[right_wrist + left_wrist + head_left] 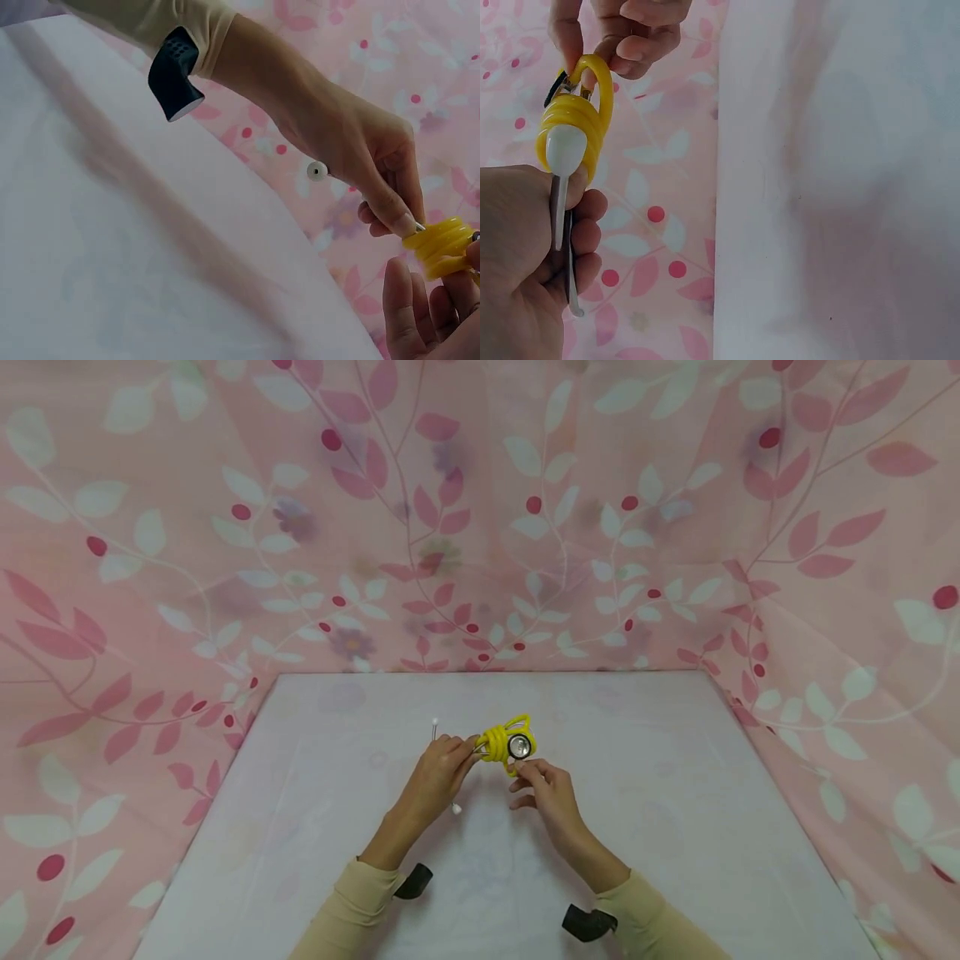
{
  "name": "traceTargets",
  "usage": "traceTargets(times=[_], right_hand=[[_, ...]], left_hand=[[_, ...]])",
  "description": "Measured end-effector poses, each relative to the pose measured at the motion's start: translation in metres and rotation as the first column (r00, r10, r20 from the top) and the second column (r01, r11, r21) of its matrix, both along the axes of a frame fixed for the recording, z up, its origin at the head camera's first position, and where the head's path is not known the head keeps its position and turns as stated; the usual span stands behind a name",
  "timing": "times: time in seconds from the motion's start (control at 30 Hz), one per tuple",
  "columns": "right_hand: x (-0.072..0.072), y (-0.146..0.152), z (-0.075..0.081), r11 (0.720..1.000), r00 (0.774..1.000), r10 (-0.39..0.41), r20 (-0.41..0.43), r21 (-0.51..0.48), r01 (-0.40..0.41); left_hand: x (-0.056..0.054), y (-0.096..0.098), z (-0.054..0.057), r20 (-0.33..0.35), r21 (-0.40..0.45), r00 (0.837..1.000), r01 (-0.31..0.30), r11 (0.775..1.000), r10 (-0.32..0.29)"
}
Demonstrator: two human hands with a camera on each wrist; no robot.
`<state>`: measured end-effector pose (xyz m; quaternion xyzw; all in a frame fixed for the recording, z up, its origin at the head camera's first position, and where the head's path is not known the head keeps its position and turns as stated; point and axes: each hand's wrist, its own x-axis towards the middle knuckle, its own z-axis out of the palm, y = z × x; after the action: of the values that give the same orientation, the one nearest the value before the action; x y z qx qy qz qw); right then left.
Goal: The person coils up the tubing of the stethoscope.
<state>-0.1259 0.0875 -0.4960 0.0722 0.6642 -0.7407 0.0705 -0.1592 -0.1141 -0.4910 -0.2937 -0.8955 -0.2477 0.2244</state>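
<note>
A stethoscope [493,745] is held up over the table, its yellow tubing wound in several tight turns. My left hand [435,777] grips its metal ear tubes just beside the coil. White ear tips [566,150] stick out on either side of that hand. At the coil's other end, the round chest piece [519,746] with a black rim faces up. My right hand [551,797] pinches the yellow tubing right below the chest piece, thumb and forefinger together, other fingers loosely bent. In the right wrist view, its fingers partly cover the chest piece end.
A white-covered table [675,827] lies beneath both hands. Pink leaf-patterned cloth [480,510] hangs behind it and along both sides. Black curved pieces [589,923] sit at the cuffs of the beige sleeves [360,897].
</note>
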Motion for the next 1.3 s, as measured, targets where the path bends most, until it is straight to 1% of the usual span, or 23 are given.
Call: traceTargets(times=[0.17, 0.37, 0.43, 0.57, 0.77, 0.87, 0.97, 1.13, 1.2, 1.3], right_hand=[[-0.001, -0.001, 0.000, 0.999, 0.999, 0.009, 0.047, -0.047, -0.007], [-0.003, -0.004, -0.002, 0.990, 0.996, -0.032, 0.083, -0.135, 0.043], [-0.003, -0.004, -0.002, 0.987, 0.995, -0.044, 0.091, -0.149, 0.057], [-0.006, -0.005, 0.001, 0.985, 0.993, -0.059, 0.103, -0.155, 0.074], [-0.010, -0.006, 0.005, 0.993, 0.994, -0.028, 0.109, -0.112, 0.040], [-0.013, -0.006, 0.005, 0.994, 0.992, -0.017, 0.124, -0.107, 0.030], [-0.014, -0.006, 0.003, 0.992, 0.991, -0.030, 0.129, -0.116, 0.045], [-0.017, -0.006, 0.001, 0.989, 0.992, -0.055, 0.109, -0.133, 0.070], [-0.016, -0.007, 0.000, 0.989, 0.993, -0.047, 0.111, -0.132, 0.062], [-0.015, -0.008, -0.002, 0.991, 0.993, -0.038, 0.109, -0.124, 0.051]], left_hand=[[0.001, 0.000, -0.002, -0.011, -0.001, 1.000, -0.005, 1.000, 0.005], [0.000, 0.002, -0.005, -0.020, -0.023, 1.000, -0.020, 1.000, 0.020], [-0.001, 0.003, -0.007, -0.026, -0.025, 0.999, -0.020, 0.999, 0.020], [-0.002, 0.005, -0.007, -0.041, -0.019, 0.999, -0.017, 1.000, 0.017], [-0.002, 0.004, -0.009, -0.067, -0.026, 0.997, -0.049, 0.998, 0.048], [-0.002, 0.003, -0.009, -0.080, -0.036, 0.996, -0.049, 0.998, 0.046], [-0.002, 0.002, -0.008, -0.066, -0.038, 0.997, -0.037, 0.999, 0.034], [-0.006, 0.000, -0.003, -0.007, -0.027, 0.999, -0.040, 0.999, 0.040], [-0.007, 0.000, -0.003, 0.001, -0.028, 0.999, -0.035, 0.999, 0.035], [-0.007, -0.002, -0.004, -0.006, -0.031, 1.000, -0.017, 0.999, 0.017]])
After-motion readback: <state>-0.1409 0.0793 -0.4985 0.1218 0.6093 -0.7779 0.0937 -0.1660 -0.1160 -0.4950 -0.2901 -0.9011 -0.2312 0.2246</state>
